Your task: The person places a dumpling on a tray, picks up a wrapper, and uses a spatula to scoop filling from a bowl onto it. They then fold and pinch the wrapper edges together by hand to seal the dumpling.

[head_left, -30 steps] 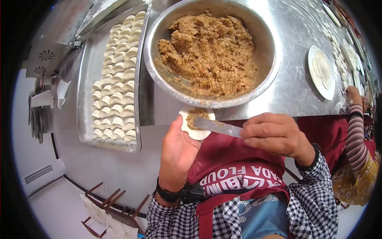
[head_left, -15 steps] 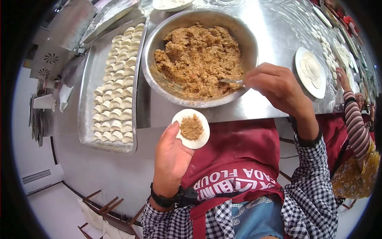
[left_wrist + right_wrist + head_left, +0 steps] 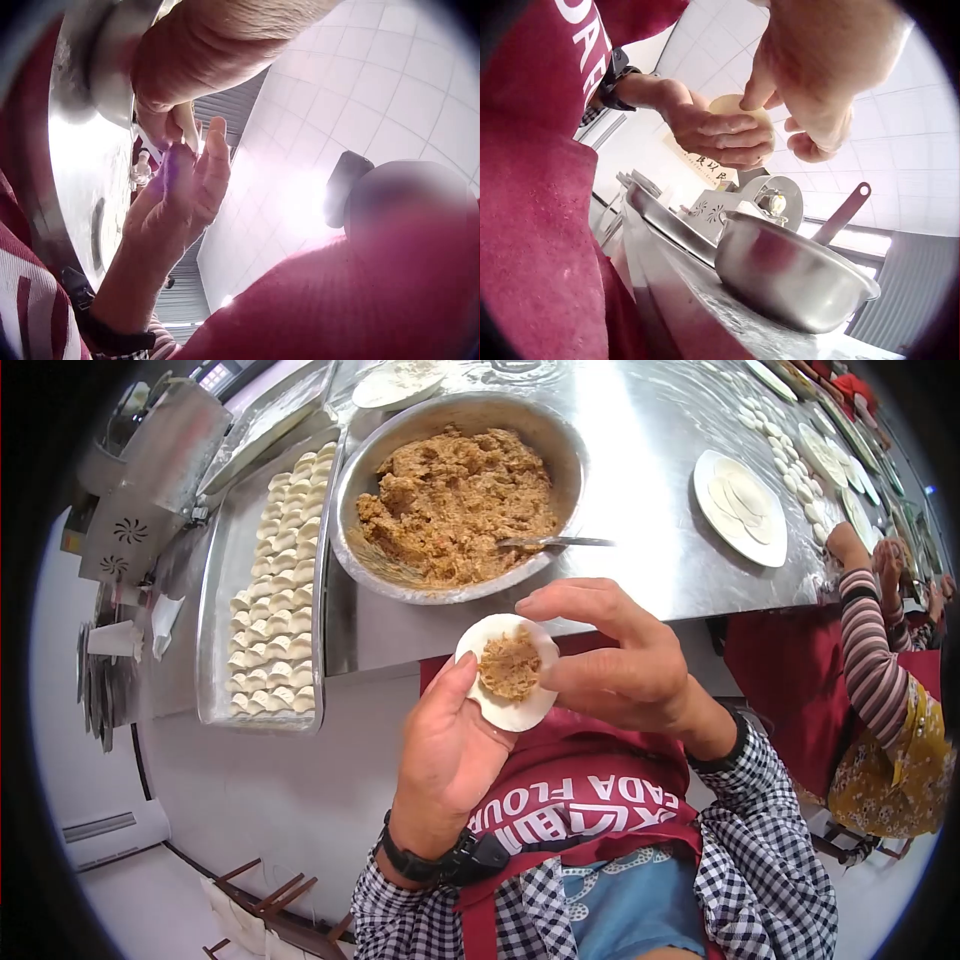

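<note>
In the head view my left hand [image 3: 450,750] holds a round dumpling wrapper [image 3: 495,710] from below, thumb over its left edge. A mound of meat filling [image 3: 510,665] sits at the wrapper's middle. My right hand [image 3: 630,670] is at the wrapper's right side with its thumb at the edge and its other fingers spread and bent above. The right wrist view shows the wrapper [image 3: 731,105] lying over the left hand's fingers [image 3: 735,139]. A flat metal spatula [image 3: 560,541] leans in the steel bowl [image 3: 575,470] of filling, its handle past the rim.
A metal tray [image 3: 215,650] with rows of folded dumplings stands left of the bowl. On the steel table [image 3: 640,520] to the right lies a white plate [image 3: 710,510] of wrappers, with dough pieces [image 3: 790,460] beyond. Another person's striped sleeve [image 3: 870,625] is at the far right.
The right hand spread filling with the spatula, left the spatula in the bowl, then came back to the wrapper's right edge. The left hand kept its hold on the wrapper.
</note>
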The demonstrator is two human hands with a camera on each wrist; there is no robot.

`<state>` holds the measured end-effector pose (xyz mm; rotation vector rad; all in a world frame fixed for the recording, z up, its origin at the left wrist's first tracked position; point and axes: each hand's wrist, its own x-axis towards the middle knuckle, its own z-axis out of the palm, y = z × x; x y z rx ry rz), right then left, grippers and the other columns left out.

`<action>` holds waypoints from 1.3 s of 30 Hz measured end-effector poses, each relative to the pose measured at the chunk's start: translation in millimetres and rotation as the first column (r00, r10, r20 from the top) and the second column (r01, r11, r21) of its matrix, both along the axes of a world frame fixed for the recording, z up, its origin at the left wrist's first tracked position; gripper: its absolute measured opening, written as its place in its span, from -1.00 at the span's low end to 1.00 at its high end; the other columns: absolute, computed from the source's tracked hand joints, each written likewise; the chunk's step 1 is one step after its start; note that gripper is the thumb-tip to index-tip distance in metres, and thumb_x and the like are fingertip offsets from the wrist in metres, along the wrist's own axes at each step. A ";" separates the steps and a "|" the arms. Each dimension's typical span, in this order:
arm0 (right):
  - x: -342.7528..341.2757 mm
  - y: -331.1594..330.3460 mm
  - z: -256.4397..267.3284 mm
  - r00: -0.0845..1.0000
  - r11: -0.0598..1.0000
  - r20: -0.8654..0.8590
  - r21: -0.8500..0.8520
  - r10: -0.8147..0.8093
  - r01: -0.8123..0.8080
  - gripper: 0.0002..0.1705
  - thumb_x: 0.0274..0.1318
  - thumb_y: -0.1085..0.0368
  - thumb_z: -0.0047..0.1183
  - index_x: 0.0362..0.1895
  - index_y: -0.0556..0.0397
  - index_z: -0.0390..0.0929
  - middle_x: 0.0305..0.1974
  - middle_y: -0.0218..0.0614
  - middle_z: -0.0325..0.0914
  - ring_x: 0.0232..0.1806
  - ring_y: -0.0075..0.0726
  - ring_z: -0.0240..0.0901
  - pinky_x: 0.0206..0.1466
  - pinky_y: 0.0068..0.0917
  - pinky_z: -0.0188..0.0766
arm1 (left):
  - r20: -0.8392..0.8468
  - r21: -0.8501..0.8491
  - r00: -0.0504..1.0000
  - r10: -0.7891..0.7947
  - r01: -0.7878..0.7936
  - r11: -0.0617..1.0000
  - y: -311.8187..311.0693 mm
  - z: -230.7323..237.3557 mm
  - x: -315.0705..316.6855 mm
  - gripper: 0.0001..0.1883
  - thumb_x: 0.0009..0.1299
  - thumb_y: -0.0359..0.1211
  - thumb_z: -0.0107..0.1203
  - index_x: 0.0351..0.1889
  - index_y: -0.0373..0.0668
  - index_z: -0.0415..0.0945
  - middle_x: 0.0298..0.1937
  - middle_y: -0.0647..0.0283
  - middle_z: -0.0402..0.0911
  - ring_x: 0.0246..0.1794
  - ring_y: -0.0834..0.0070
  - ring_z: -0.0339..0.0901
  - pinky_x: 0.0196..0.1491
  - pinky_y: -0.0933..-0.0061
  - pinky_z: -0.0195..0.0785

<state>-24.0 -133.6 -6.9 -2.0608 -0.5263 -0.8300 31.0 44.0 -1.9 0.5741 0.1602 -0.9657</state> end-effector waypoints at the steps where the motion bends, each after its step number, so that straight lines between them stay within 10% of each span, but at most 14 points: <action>1: -1.3 -0.5 -1.1 1.000 0.999 0.005 0.026 0.031 -0.031 -0.72 -0.35 0.46 0.25 -0.40 0.04 0.53 -0.01 -0.16 0.43 -0.05 -0.09 0.40 -0.02 -0.30 0.34 | 0.031 0.017 0.999 -0.010 0.010 1.000 -0.9 -0.1 -1.9 -0.59 0.45 -0.31 -0.28 0.20 -0.32 0.15 0.16 0.09 0.34 0.15 0.31 0.34 0.20 0.23 0.22; 5: -3.3 0.4 -3.6 0.998 0.988 0.011 0.147 0.056 -0.057 -0.78 -0.33 0.44 0.25 -0.45 0.08 0.51 -0.03 -0.14 0.43 -0.07 -0.08 0.41 -0.04 -0.31 0.34 | 0.181 0.076 0.977 -0.111 0.098 0.992 -4.0 7.1 -11.6 -0.56 0.40 -0.38 -0.15 0.22 -0.33 0.13 0.14 0.12 0.34 0.14 0.38 0.35 0.15 0.32 0.28; 8: -5.3 0.8 6.5 0.998 0.987 -0.009 0.150 0.054 -0.052 -0.75 -0.35 0.38 0.28 -0.45 0.07 0.52 -0.02 -0.03 0.44 -0.03 -0.05 0.40 -0.02 -0.25 0.35 | 0.540 0.205 0.810 -0.226 0.134 0.970 -8.2 17.7 -20.9 -0.51 0.31 -0.48 0.00 0.21 -0.32 0.18 0.07 0.17 0.40 0.07 0.47 0.40 0.08 0.43 0.35; 10: -3.3 2.7 12.4 0.997 0.995 0.054 0.087 0.050 -0.054 -0.78 -0.34 0.46 0.24 -0.47 0.10 0.49 -0.05 -0.11 0.44 -0.07 -0.09 0.41 -0.05 -0.29 0.34 | 0.759 0.520 0.500 -0.417 -0.079 0.851 -5.7 22.5 -22.7 -0.51 0.22 -0.55 0.09 0.15 -0.30 0.29 -0.03 0.22 0.47 -0.01 0.52 0.44 0.04 0.48 0.37; 14: 0.2 4.8 12.1 0.991 0.994 0.122 0.090 0.055 -0.066 -0.79 -0.30 0.48 0.24 -0.45 0.11 0.51 -0.06 -0.10 0.45 -0.10 -0.11 0.42 -0.10 -0.34 0.37 | 0.772 0.451 0.545 -0.327 -0.107 0.886 -2.1 14.4 -19.8 -0.59 0.23 -0.55 0.11 0.07 -0.28 0.38 -0.07 0.23 0.52 -0.04 0.53 0.46 0.05 0.52 0.36; 20: -15.6 10.5 -1.8 0.996 0.841 -0.086 0.536 -0.027 0.069 -0.79 -0.17 0.56 0.12 -0.32 0.21 0.52 -0.03 0.00 0.43 -0.02 -0.18 0.41 0.01 -0.39 0.34 | 0.604 0.119 0.796 0.038 -0.137 0.983 -5.5 11.9 -18.9 -0.64 0.21 -0.60 0.12 -0.01 -0.28 0.42 0.01 0.14 0.48 -0.01 0.45 0.47 0.04 0.49 0.40; 31: -14.3 18.1 -11.1 0.994 0.879 -0.022 0.465 -0.110 0.108 -0.70 -0.21 0.48 0.22 -0.26 0.16 0.54 -0.12 -0.10 0.48 -0.19 -0.24 0.49 -0.20 -0.46 0.44 | 0.518 0.074 0.847 0.120 -0.185 0.980 -20.9 2.3 -24.5 -0.66 0.23 -0.61 0.08 -0.01 -0.29 0.41 0.03 0.14 0.46 0.03 0.44 0.44 0.13 0.47 0.31; 39: -13.2 14.6 -0.9 0.942 0.967 0.217 0.057 -0.254 0.248 -0.73 -0.27 0.46 0.22 -0.36 0.19 0.48 -0.10 -0.05 0.46 -0.16 -0.07 0.44 -0.15 -0.33 0.41 | 0.703 0.181 0.708 0.069 -0.272 0.945 -21.6 8.8 -30.2 -0.65 0.20 -0.58 0.13 -0.03 -0.31 0.41 0.01 0.09 0.48 0.03 0.40 0.44 0.08 0.46 0.36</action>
